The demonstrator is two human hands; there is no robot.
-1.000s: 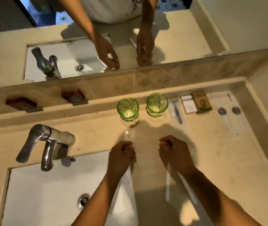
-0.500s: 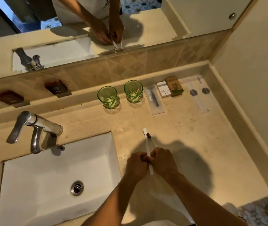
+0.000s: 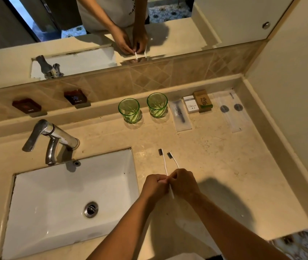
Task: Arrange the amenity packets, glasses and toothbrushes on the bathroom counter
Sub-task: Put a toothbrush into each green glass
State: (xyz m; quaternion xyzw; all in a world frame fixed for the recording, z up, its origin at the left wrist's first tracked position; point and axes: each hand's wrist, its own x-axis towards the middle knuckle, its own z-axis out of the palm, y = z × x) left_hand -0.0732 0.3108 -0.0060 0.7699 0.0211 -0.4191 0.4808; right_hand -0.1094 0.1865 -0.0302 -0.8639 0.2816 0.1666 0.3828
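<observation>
In the head view, both hands meet above the table [image 3: 215, 166] just right of the sink [image 3: 65, 199]. The left hand [image 3: 155, 186] has its grip curled round the handle of one toothbrush [image 3: 163, 161], and the right hand [image 3: 184, 183] has its grip curled round a second toothbrush [image 3: 173, 160]; the two hands touch each other. Both brushes have white handles and dark bristle heads that point away from the person, the heads near each other but apart. Along the back ledge stand two green glasses [image 3: 129, 110], upright and side by side. To their right lies a clear packet [image 3: 180, 115], then a white box [image 3: 191, 104] touching a brown box [image 3: 202, 101], then a long clear packet [image 3: 231, 111] near the corner. A metal tap [image 3: 50, 136] stands behind the sink.
</observation>
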